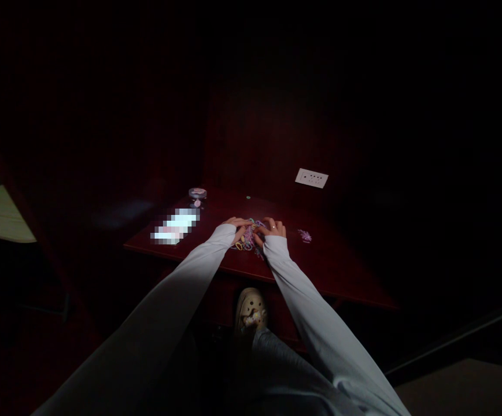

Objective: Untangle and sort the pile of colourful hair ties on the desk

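A loose pile of small coloured hair ties (247, 245), in purple, pink, yellow and pale green, lies near the front edge of the dark red table (338, 271). My left hand (237, 224) reaches over the pile's left side, its fingers stretched out and the thumb apart. On the opposite side, my right hand (273, 229), with a ring on one finger, touches the pile with bent, spread fingers. Neither hand plainly grips a piece, though the fingertips are small and partly hidden. A smaller heap of purple pieces (305, 236) sits right of my right hand.
A clear jar (198, 197) with a pink label stands at the back left. Before it lies a bright, blurred-out rectangle (175, 226). A single green ring (248, 197) lies farther back. A socket plate (312, 178) is on the wall. My shoe (251, 306) shows below the table edge.
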### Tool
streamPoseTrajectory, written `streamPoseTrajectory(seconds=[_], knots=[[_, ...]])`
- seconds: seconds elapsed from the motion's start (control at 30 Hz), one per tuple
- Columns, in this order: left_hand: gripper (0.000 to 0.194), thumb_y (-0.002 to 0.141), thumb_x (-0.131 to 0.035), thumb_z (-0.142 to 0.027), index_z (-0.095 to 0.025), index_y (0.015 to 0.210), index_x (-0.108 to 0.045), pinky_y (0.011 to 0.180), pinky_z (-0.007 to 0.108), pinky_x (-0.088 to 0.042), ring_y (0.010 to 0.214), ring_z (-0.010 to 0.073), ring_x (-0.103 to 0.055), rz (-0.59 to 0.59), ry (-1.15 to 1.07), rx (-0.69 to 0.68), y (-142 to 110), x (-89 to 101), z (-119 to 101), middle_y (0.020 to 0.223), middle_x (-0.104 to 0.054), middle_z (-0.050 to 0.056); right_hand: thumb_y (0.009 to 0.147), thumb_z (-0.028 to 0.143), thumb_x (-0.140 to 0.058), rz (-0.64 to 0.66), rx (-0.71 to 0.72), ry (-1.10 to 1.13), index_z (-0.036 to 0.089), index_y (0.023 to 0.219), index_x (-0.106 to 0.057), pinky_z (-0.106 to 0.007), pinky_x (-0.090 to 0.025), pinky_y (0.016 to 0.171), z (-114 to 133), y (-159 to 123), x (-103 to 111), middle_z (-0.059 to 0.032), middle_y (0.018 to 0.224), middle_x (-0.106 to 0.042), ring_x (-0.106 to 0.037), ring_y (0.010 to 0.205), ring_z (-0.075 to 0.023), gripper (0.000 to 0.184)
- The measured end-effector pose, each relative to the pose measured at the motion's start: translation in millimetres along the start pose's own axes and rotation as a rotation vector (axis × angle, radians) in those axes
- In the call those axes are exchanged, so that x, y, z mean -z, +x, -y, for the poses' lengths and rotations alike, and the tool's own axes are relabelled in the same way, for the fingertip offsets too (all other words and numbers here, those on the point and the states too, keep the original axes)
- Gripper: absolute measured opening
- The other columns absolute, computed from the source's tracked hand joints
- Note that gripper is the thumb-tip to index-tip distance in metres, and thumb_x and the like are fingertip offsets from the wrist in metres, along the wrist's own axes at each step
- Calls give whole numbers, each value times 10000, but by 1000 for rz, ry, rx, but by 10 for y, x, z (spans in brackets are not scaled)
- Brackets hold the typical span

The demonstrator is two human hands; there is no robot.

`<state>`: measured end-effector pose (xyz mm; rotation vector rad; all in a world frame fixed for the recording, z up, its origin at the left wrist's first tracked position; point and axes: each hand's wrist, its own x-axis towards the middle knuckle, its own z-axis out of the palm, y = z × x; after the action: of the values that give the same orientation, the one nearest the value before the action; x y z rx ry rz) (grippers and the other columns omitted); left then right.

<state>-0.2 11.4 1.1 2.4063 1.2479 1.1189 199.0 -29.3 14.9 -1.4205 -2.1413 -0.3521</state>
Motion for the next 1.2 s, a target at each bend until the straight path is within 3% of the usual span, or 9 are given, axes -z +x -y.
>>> streamPoseTrajectory(seconds=[0.33, 0.8, 1.2], knots=[[307, 917, -639, -197, -259, 1162, -812, 1069, 339, -561, 1097, 208, -708, 16, 8, -19, -6, -10, -5, 1201, -801, 38, 990, 342, -623, -17, 1, 25, 269, 1035, -812, -442, -389, 957, -23, -3, -23, -108, 1330, -649, -475, 1134, -312, 207], [225, 908, -729, -269, -265, 1114, -820, 1087, 360, -543, 1142, 229, -713, 52, 79, -10, 7, -4, 5, 1226, -809, 47, 1045, 404, -554, -72, -80, 81, 264, 1027, -811, -424, -383, 942, 2, -14, -29, -107, 1273, -662, -496, 1118, -298, 293], [210, 905, -772, -384, -297, 1077, -854, 1088, 370, -506, 1200, 253, -719, 65, 114, 20, -44, 31, -121, 1209, -833, 32, 1052, 452, -488, -226, -225, 201, 244, 901, -781, -426, -401, 942, -139, 18, -102, -100, 1162, -675, -505, 1074, -285, 390]])
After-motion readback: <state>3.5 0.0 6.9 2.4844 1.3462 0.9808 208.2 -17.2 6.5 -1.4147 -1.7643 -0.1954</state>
